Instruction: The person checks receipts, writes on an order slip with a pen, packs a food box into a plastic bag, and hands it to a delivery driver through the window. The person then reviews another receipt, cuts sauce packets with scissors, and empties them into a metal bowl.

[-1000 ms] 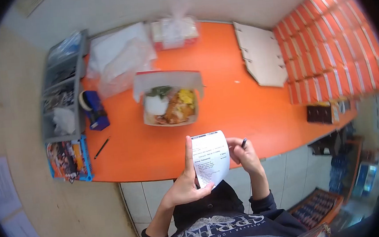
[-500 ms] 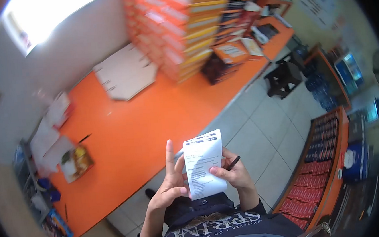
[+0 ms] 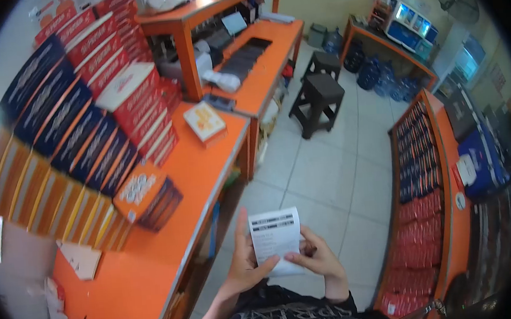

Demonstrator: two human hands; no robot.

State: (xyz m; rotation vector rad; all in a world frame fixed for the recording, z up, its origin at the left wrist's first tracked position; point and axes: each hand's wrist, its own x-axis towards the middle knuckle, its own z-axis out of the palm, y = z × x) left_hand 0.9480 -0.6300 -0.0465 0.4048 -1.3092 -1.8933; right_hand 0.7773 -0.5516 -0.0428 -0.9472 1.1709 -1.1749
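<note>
A white printed paper slip (image 3: pixel 276 236) with dark bands across its upper part is held upright in front of my chest. On its left edge, my left hand (image 3: pixel 244 267) grips it with the thumb across the front and the index finger pointing up. From the other side, my right hand (image 3: pixel 318 256) pinches the slip, its thumb on the front and the other fingers behind. Both thumbs lie near the lower part of the paper. No pen can be made out in my right hand.
Stacked boxes (image 3: pixel 92 106) stand on the orange counter (image 3: pixel 230 143) at the left. Black stools (image 3: pixel 318 103) and water bottles (image 3: pixel 369 72) are on the tiled floor ahead. An orange shelf (image 3: pixel 448 204) of red and dark packets runs along the right.
The view has swung rightward, so the box stacks now sit at the left and more floor shows. My left hand's thumb has moved onto the slip. The dark pen by my right hand no longer shows.
</note>
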